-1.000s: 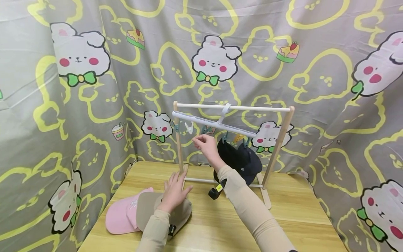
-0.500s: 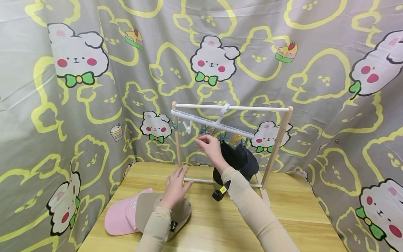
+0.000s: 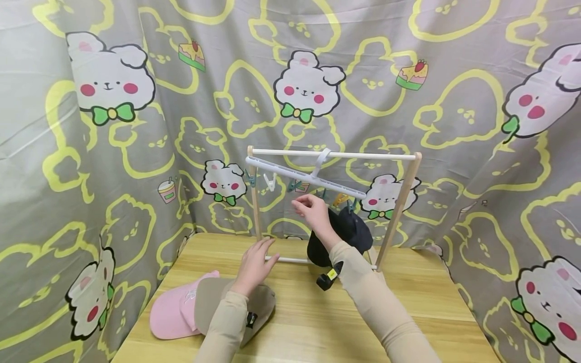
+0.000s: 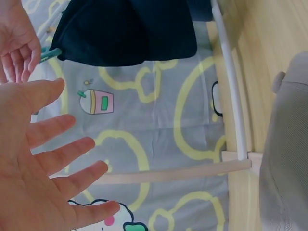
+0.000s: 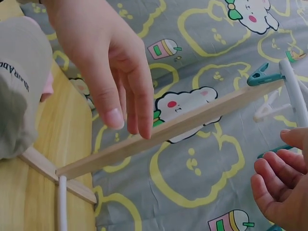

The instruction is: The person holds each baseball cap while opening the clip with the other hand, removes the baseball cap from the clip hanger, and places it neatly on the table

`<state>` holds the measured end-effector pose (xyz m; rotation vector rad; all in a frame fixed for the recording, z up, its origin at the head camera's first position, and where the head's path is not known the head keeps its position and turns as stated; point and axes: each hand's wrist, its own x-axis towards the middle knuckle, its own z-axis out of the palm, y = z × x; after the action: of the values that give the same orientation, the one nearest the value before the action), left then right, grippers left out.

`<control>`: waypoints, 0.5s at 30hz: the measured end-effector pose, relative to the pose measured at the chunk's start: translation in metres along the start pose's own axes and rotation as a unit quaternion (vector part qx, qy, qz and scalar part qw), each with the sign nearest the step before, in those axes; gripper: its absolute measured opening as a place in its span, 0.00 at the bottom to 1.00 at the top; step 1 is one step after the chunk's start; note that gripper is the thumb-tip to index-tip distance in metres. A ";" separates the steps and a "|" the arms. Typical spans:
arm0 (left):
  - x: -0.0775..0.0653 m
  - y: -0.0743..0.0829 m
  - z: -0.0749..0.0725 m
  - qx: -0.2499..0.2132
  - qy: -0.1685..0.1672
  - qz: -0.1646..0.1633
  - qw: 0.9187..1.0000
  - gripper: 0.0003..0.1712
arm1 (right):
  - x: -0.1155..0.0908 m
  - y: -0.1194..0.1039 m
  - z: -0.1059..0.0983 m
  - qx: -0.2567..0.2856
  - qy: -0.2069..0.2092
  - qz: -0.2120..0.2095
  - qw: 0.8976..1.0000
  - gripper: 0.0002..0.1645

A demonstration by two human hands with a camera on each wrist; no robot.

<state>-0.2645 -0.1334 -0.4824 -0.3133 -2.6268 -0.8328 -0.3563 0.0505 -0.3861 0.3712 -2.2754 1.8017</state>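
Note:
My left hand (image 3: 256, 267) hovers over the khaki cap (image 3: 213, 297) with its fingers spread and nothing in them. A pink cap (image 3: 174, 312) lies partly under the khaki one on the table. In front of the hanging dark cap (image 3: 358, 232), my right hand (image 3: 315, 214) is raised with loosely bent fingers, and it holds nothing. The dark cap is clipped to a white clip hanger (image 3: 290, 170) and is partly covered by my right hand and forearm. Toward the hanger's left end dangle a teal clip (image 3: 251, 177) and a white clip (image 3: 270, 181).
The hanger slants from the top bar of a wooden rack (image 3: 408, 191) that stands on the wood-grain table (image 3: 426, 302). A yellow clip (image 3: 339, 199) is on its right half. Behind rises a patterned curtain (image 3: 381, 106) close to the table's back edge.
My right hand has drifted right, toward the dark cap, and now overlaps more of it. My left hand has shifted only slightly. The caps on the table have stayed put.

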 end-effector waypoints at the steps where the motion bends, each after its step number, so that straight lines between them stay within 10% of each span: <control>1: 0.001 0.000 0.000 -0.001 0.000 -0.001 1.000 0.29 | 0.000 0.001 -0.002 -0.001 0.000 0.001 1.000 0.12; 15: 0.016 0.008 0.006 -0.029 -0.018 -0.022 0.999 0.33 | 0.000 0.008 -0.020 0.004 0.017 -0.005 1.000 0.14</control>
<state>-0.2785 -0.1217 -0.4763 -0.2898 -2.6561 -0.9262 -0.3590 0.0716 -0.3893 0.3499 -2.2403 1.7985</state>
